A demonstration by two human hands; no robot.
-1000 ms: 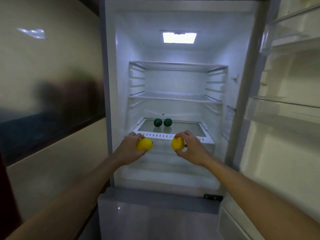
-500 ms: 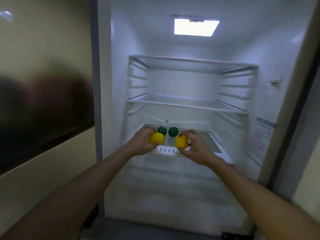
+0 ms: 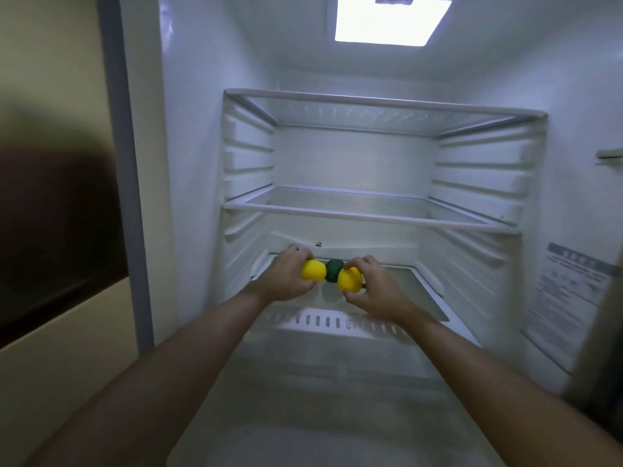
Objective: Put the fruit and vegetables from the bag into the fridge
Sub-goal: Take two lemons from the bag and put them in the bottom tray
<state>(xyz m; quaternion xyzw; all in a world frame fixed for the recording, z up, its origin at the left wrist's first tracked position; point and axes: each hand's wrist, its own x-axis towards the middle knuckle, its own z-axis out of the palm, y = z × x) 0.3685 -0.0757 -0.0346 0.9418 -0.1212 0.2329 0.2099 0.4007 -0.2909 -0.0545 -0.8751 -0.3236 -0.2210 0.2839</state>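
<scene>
Head view, left hand: my left hand (image 3: pixel 286 279) grips a yellow fruit (image 3: pixel 313 270), fingers over its top so I can set it down without it rolling.
Head view, right hand: my right hand (image 3: pixel 369 291) grasps the other yellow fruit (image 3: pixel 350 279) the same way, low over the bottom shelf (image 3: pixel 421 294).
Green fruit: one (image 3: pixel 333 270) shows between the two yellow ones, sitting on that shelf; a second I cannot make out.
Placement: I hold both close to it, I judge, to keep the produce grouped.
Upper shelves: the middle shelf (image 3: pixel 354 215) and top shelf (image 3: pixel 371 102) hold nothing.
Bag: not in view.
</scene>
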